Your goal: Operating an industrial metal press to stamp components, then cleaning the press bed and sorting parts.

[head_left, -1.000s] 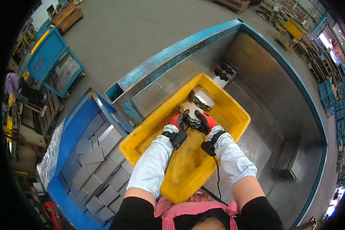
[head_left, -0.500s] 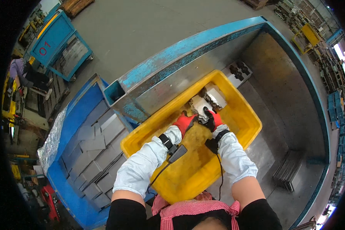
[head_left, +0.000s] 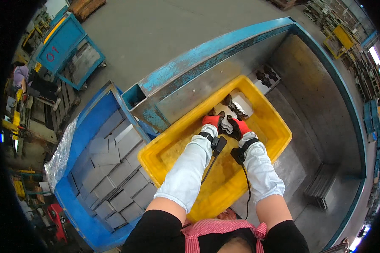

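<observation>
Inside a yellow plastic tub [head_left: 217, 192], both my hands, in red gloves with dark fingertips, grip one bundle of thin, pale metal pieces [head_left: 226, 118]. My left hand [head_left: 213, 120] closes on its left side, and my right hand [head_left: 239, 127] is closed at its right and near side. The gloves hide much of the bundle. Just beyond it, a second stack of silvery pieces [head_left: 241, 105] with rough dark edges lies against the tub's far end. White sleeves and black straps with small dark boxes and cables cover my wrists.
The tub sits in a large metal container with a blue rim [head_left: 223, 40]. More stacked pieces [head_left: 267, 79] lie behind the tub, and thin upright plates [head_left: 321, 185] stand at right. A blue bin [head_left: 65, 202] at left holds many grey plates [head_left: 122, 196]. A co-worker [head_left: 23, 80] is far left.
My left hand has moved right and away from me, closer to my right hand. The bundle is now more covered by the gloves. My view has shifted slightly.
</observation>
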A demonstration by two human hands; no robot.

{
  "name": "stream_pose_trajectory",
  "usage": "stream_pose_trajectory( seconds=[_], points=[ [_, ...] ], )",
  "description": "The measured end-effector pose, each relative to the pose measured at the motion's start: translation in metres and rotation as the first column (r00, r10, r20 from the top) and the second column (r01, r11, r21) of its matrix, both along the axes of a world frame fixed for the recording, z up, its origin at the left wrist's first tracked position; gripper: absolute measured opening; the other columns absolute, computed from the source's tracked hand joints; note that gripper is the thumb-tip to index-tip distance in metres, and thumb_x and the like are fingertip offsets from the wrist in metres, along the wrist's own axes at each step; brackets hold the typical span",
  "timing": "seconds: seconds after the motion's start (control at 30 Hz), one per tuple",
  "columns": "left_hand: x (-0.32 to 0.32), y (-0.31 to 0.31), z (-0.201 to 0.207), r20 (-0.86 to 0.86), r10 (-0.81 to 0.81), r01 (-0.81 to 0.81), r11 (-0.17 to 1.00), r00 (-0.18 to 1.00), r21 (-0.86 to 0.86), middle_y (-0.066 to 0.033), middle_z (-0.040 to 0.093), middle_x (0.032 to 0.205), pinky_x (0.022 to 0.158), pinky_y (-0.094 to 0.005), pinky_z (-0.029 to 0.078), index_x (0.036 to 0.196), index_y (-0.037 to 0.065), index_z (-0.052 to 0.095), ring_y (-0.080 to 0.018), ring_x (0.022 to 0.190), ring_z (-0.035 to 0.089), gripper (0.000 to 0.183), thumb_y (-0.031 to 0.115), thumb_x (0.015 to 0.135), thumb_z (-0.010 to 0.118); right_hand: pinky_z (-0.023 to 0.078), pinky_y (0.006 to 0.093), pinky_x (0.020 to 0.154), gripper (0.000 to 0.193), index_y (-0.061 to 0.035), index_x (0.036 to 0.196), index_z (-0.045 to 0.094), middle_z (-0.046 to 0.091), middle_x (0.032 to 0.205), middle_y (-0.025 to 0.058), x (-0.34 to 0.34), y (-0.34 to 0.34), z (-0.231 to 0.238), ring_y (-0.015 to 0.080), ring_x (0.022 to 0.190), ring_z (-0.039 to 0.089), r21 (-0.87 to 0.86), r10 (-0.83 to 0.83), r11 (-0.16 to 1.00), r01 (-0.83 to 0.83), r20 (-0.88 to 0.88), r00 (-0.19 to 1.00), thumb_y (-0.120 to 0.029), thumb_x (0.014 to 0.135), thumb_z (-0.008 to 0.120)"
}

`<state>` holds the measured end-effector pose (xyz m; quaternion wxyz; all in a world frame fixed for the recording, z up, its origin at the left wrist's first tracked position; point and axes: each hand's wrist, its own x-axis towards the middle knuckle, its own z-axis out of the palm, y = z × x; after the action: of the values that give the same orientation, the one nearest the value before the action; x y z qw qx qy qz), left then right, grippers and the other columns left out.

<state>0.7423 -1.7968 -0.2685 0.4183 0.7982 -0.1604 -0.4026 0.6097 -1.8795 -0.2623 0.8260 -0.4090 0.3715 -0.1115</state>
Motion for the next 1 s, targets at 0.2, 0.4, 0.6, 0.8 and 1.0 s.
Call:
stream_pose_trajectory(
  seconds=[0.2,0.4,0.6,0.8,1.0],
  points=[
    [0.017,0.01,-0.047,0.364,-0.218,0.253,0.966,0.905,-0.049,-0.0141,0.061,0.067,0.06,-0.0377,0.046,0.072,0.004,0.061,-0.0281,0.062,0.058,0.052,0.056,0.069,0.061,0.051,0.0406,0.052,0.051,-0.0023,0.107,0.054,0.057,0.089,0.0111,0.004,0.018,0.127,0.0244,0.067,0.058,-0.192,0.147,0.945,-0.266,-0.477,0.867,-0.043,0.077,0.061],
    [0.033,-0.006,-0.096,-0.043,0.172,-0.175,0.983,0.984,-0.059,-0.0183,0.063,0.075,0.066,-0.0385,0.047,0.075,-0.002,0.064,-0.0292,0.072,0.061,0.057,0.052,0.059,0.071,0.052,0.0451,0.059,0.043,-0.0027,0.102,0.052,0.056,0.083,0.0177,-0.016,0.011,0.103,0.0306,0.065,0.059,0.002,0.031,0.999,-0.032,-0.273,0.961,-0.039,0.079,0.06],
    [0.012,-0.003,-0.039,0.036,0.116,-0.119,0.988,0.993,0.1,-0.0114,0.056,0.056,0.047,-0.037,0.045,0.06,0.003,0.057,-0.0214,0.048,0.053,0.045,0.044,0.072,0.066,0.05,0.0345,0.062,0.031,-0.0043,0.091,0.06,0.063,0.082,0.0137,-0.026,0.014,0.018,0.0258,0.072,0.062,-0.854,0.085,0.165,-0.493,-0.486,0.87,-0.018,0.067,0.074],
    [0.009,-0.021,-0.067,0.038,0.128,-0.128,0.992,0.991,-0.009,-0.0105,0.056,0.058,0.05,-0.0348,0.044,0.06,0.003,0.058,-0.0197,0.05,0.05,0.047,0.048,0.07,0.067,0.048,0.0369,0.06,0.032,-0.0063,0.082,0.061,0.061,0.075,0.0164,-0.032,-0.025,-0.089,0.0336,0.071,0.06,-0.901,0.043,0.343,-0.265,-0.267,0.963,-0.025,0.06,0.075],
    [0.012,-0.004,-0.024,0.19,0.202,-0.232,0.962,0.961,0.148,-0.011,0.061,0.065,0.056,-0.0345,0.046,0.069,0.0,0.063,-0.018,0.054,0.053,0.055,0.054,0.061,0.071,0.048,0.0369,0.057,0.035,-0.0082,0.076,0.057,0.06,0.071,0.0146,-0.019,0.011,-0.006,0.0353,0.069,0.059,-0.898,0.016,0.104,-0.427,-0.428,0.904,-0.028,0.056,0.077]
  ],
)
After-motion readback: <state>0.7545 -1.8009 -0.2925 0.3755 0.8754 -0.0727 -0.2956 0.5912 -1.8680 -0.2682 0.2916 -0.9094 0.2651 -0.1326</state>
